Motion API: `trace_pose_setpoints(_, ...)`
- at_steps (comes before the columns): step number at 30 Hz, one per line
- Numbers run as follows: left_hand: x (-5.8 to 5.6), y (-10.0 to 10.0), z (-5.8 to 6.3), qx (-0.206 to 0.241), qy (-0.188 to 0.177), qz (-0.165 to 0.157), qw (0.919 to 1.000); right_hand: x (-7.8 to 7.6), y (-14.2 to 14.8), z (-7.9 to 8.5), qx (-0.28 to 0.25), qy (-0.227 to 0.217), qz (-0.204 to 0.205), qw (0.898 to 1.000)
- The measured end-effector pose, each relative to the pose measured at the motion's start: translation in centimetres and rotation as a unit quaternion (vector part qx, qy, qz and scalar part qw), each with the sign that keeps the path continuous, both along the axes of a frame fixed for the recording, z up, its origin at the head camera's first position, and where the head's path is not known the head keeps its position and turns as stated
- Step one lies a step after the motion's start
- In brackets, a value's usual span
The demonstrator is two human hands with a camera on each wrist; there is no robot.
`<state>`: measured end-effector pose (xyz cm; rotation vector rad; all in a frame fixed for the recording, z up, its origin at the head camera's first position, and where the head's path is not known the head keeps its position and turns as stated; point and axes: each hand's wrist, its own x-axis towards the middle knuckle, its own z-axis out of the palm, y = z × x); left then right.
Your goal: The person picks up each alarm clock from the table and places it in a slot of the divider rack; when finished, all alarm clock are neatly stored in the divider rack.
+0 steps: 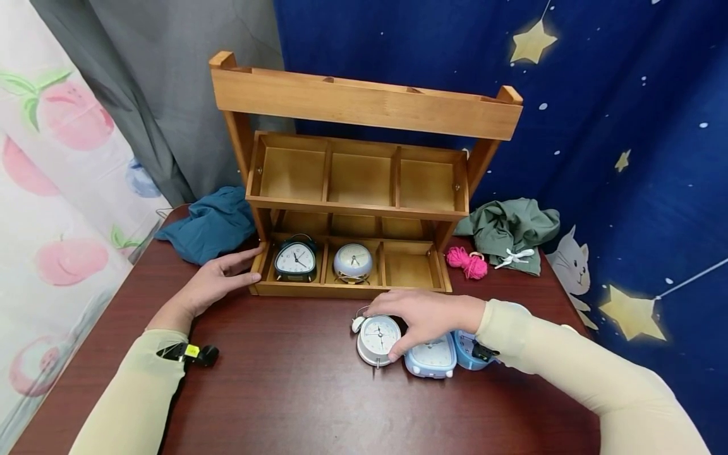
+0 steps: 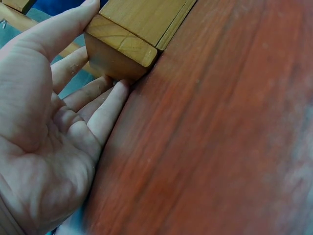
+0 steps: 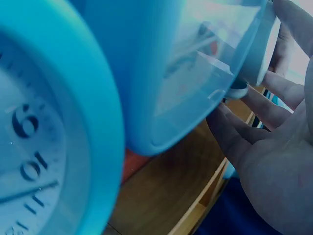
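My left hand (image 1: 210,285) rests with fairly straight fingers against the left end of the wooden shelf (image 1: 364,100), thumb and fingertips touching its lower corner (image 2: 124,36). On the table in front, my right hand (image 1: 432,314) holds a white twin-bell alarm clock (image 1: 376,338) between thumb and fingers, its dial facing up. Right of it are a light blue square alarm clock (image 1: 430,358) and a blue round clock (image 1: 466,354), partly hidden by the wrist. A dark triangular alarm clock (image 1: 296,259) and a lavender round clock (image 1: 352,260) stand in the bottom tier's left and middle compartments.
Teal cloth (image 1: 213,227) lies left of the shelf. On its right are a green cloth bag (image 1: 506,227) with a white bow and a bundle of pink yarn (image 1: 466,262). Blue curtain (image 1: 398,38) hangs behind. The dark red table (image 1: 284,379) extends forward.
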<state>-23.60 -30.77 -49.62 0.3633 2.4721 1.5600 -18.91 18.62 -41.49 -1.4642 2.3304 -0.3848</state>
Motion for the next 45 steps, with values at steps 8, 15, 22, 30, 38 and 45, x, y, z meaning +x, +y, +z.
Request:
trace_pose_setpoints(8,-0.1,0.1,0.1,-0.003,0.002,0.000,1.0000,-0.1,-0.4,-0.7,0.023,-0.026,-0.016,0.999)
trace_pose_setpoints(15,-0.1,0.2,0.0,0.007,0.002,-0.005,1.0000,0.1,-0.7,-1.1,0.013,0.006,-0.010,1.000)
trace_pose_setpoints(22,0.0,0.1,0.0,-0.003,0.001,0.001,1.0000,0.4,-0.9,-1.0,-0.015,0.055,0.011,0.998)
trace_pose_setpoints(30,0.1,0.1,0.1,-0.004,0.003,0.002,1.0000,-0.9,0.4,1.6,-0.095,0.112,-0.024,0.989)
trace_pose_setpoints(38,0.0,0.3,0.2,-0.002,0.003,0.000,1.0000,-3.5,3.2,3.1,-0.128,0.153,-0.128,0.972)
trace_pose_setpoints(45,0.1,0.0,0.0,-0.007,0.006,-0.002,1.0000,-5.9,4.9,2.2,-0.111,0.177,-0.201,0.957)
